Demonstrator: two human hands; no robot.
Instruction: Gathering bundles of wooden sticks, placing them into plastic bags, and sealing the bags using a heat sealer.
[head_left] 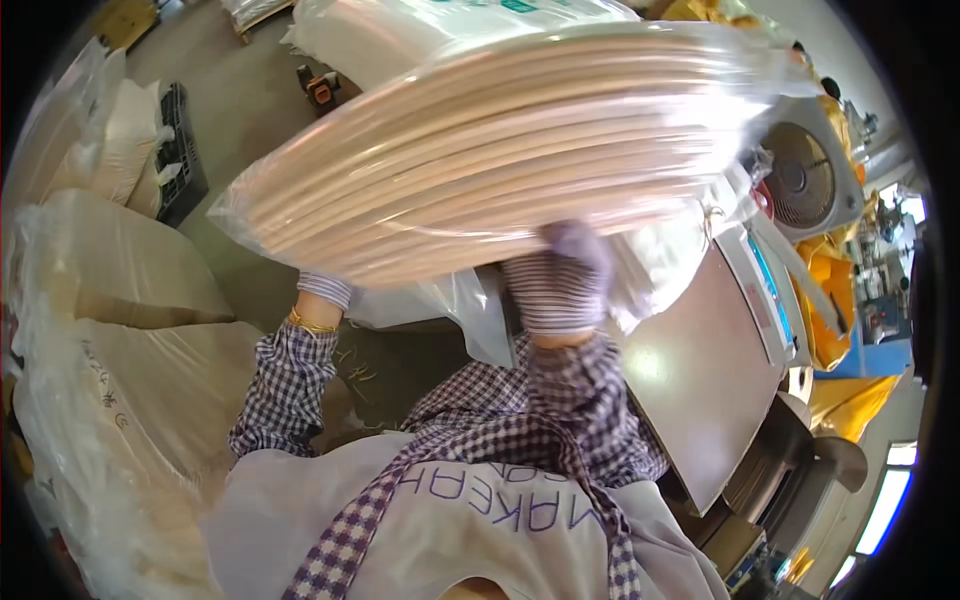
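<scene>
A long clear plastic bag (470, 150) of pale pinkish-beige layers, stacked and slightly bowed, is held up in front of me. I cannot make out what the layers are. My right hand (565, 275), in a striped purple-grey glove, grips the bag's near lower edge right of its middle, thumb against the front. Under the left part of that edge is my left hand (325, 290); only its striped glove cuff and wrist show, while the bag hides the fingers. Loose plastic film (440, 310) hangs between my hands.
Wrapped cartons (150, 270) stand at my left, beyond them a black pallet (182, 155). A large white plastic sack (440, 40) lies behind the bag. At my right are a brown tabletop (700, 370), a sealing-bar-like device (765, 290) and a grey fan (805, 170).
</scene>
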